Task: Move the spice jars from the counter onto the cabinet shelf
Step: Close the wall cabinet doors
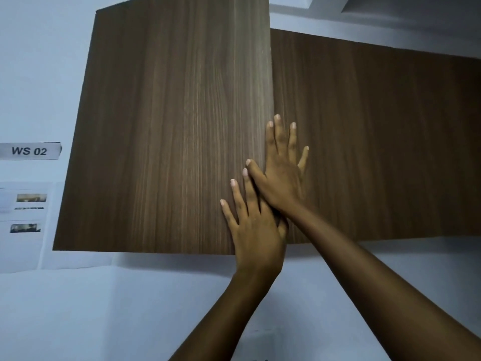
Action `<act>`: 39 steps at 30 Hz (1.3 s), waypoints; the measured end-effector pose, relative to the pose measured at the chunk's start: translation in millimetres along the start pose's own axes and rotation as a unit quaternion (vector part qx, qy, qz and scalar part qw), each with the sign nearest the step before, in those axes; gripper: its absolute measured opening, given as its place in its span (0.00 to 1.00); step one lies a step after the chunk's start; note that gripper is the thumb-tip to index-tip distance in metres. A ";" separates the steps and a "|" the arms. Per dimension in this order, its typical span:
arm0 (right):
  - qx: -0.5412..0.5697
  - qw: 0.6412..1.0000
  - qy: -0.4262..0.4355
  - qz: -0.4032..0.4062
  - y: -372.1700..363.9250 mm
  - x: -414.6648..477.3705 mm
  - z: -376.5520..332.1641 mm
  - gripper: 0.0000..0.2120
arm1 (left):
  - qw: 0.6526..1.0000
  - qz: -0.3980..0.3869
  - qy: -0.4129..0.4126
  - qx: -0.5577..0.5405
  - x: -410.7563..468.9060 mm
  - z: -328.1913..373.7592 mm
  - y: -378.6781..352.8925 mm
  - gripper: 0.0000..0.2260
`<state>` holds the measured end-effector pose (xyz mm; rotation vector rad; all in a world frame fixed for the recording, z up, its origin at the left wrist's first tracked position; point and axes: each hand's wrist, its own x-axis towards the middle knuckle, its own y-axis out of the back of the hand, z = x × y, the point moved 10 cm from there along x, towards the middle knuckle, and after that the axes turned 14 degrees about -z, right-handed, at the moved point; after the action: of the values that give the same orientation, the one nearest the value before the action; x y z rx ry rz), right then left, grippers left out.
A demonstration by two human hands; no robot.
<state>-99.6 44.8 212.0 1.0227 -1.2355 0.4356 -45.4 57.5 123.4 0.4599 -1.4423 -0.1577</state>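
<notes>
- Our right hand's fingers (277,131) are lying straight and spread, holding nothing, flat against the wood right beside the seam between the two doors.
- Our left hand's fingers (238,196) are also lying straight and fanned, empty, flat on the left door (169,126) near its free edge.
- Our right hand (282,175) is crossing over our left hand (256,230), its thumb side resting on the left knuckles, with its palm reaching onto the right door (377,139).
- The left door is seeming to stand slightly proud of the right one at the seam, though we cannot tell if it is ajar.
- No handle is showing, so we are judging the free edge or lower lip to be the place to hook fingertips and pull.
- The spice jars are not showing anywhere here, nor is the counter, and the cabinet shelf is sitting hidden behind the doors.
- We are expecting such jars to be small, light, rigid, smooth and possibly breakable, so we are planning to wrap the body below the lid, not to lift by the cap.
- On the wall to the left, a "WS 02" label (30,151) and printed sheets (24,212) are hanging.
</notes>
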 end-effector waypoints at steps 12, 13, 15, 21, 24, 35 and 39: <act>-0.041 0.996 0.001 -0.076 -88.5 -4.4 66.9 0.36 | 0.998 0.000 -0.023 0.052 20.5 -7.6 -88.2 0.35; -0.038 0.996 -0.004 -0.078 -93.4 -4.6 71.0 0.36 | 0.998 0.000 -0.028 0.058 20.6 -8.3 -92.4 0.34; -0.029 0.996 -0.024 -0.084 -104.3 -4.7 80.3 0.36 | 0.997 0.000 -0.037 0.067 21.4 -10.1 -100.0 0.34; 0.001 0.991 -0.077 -0.107 -137.9 -13.5 102.9 0.34 | 0.992 -0.009 -0.060 0.106 16.0 -18.3 -127.3 0.31; -0.014 0.992 -0.071 -0.106 -146.8 -14.6 107.7 0.36 | 0.992 0.000 -0.062 0.108 14.3 -21.3 -134.1 0.29; -0.063 0.991 -0.063 -0.095 -160.3 -17.2 116.8 0.34 | 0.991 -0.027 -0.071 0.108 13.4 -27.9 -154.1 0.26; -0.067 0.990 -0.073 -0.097 -160.6 -18.7 117.7 0.33 | 0.990 -0.042 -0.073 0.110 14.3 -27.6 -155.4 0.29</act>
<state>-50.0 -130.2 128.7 1.0611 -1.2639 0.1262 9.7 -82.4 73.5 0.7013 -1.5936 -0.1011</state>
